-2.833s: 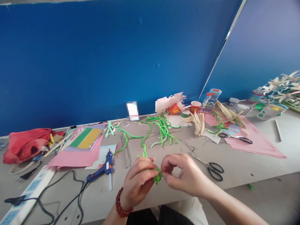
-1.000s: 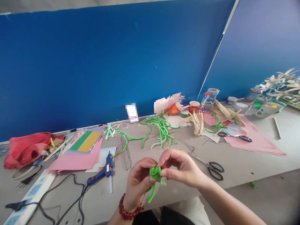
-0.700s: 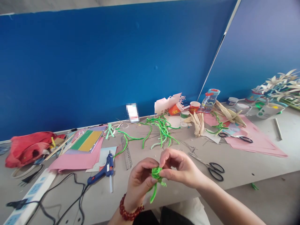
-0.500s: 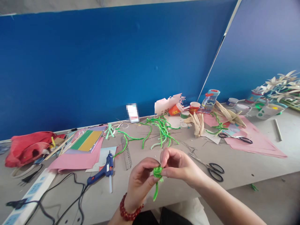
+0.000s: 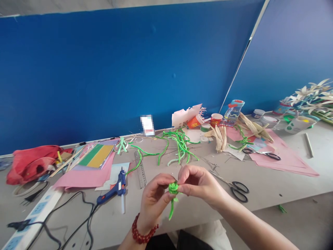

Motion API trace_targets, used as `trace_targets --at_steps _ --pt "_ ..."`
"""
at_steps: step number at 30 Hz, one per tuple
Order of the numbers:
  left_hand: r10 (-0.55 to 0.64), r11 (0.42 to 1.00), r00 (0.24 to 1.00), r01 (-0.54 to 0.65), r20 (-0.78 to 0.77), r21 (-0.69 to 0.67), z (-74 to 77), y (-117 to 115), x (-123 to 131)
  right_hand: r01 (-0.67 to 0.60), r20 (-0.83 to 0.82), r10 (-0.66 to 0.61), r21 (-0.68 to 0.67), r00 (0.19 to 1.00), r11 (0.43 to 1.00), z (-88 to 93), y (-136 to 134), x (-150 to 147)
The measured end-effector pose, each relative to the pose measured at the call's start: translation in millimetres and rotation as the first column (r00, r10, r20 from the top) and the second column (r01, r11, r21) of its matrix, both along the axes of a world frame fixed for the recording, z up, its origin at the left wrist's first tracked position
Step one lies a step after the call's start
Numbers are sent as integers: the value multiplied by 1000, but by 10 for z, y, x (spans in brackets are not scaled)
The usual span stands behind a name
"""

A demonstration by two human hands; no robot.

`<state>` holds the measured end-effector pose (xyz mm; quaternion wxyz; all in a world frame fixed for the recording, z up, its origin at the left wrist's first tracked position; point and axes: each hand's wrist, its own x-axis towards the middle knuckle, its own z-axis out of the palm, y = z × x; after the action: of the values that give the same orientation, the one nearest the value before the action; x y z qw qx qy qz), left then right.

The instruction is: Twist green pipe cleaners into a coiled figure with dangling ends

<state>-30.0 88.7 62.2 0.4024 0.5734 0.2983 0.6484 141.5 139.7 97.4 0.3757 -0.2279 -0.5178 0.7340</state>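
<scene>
Between my two hands is a small green pipe-cleaner flower (image 5: 173, 188), coiled at the top, with a short stem hanging down below. My left hand (image 5: 157, 194) pinches it from the left, thumb low against its side. From the right, thumb and index finger of my right hand (image 5: 194, 180) close on its edge. Beyond my hands lies a loose heap of green pipe cleaners (image 5: 180, 144). A pair of black-handled scissors (image 5: 239, 191) rests beside my right forearm.
Left of my hands lie a blue hot glue gun (image 5: 114, 189), a clear ruler (image 5: 141, 170) and a white power strip (image 5: 36, 211) with black cables. Pink paper sheets (image 5: 283, 156), dried husks (image 5: 220, 138) and paper cups (image 5: 215, 119) are at right. A blue partition (image 5: 117, 69) stands behind.
The flower has tipped and shifted slightly left in my fingers, so its coiled top shows more. Both hands keep their pinch; the things on the table stay put.
</scene>
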Motion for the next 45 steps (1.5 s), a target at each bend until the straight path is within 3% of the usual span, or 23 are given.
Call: trace_targets --at_steps 9,15,18,23,30,36,45 --pt "1 998 999 2 45 -57 8 -1 4 -20 105 13 63 994 998 32 52 43" --pt "62 997 997 -60 37 -46 14 8 -12 65 128 -115 341 985 938 70 21 65" --pt "77 997 997 -77 -10 14 24 24 -17 119 72 -159 392 985 912 58 -13 28" --pt "163 982 974 -146 -156 117 25 32 -23 154 54 -175 271 983 950 -5 -30 -47" --pt "184 982 956 -167 -228 92 55 6 -38 54 104 -61 73 993 996 28 -29 -70" --pt "206 974 938 -171 -279 145 6 14 -89 34 -21 -37 -110 999 993 -57 -57 -120" --pt "186 973 956 -148 -226 176 -60 14 -95 44 -129 -62 -141 990 989 -85 -127 -179"
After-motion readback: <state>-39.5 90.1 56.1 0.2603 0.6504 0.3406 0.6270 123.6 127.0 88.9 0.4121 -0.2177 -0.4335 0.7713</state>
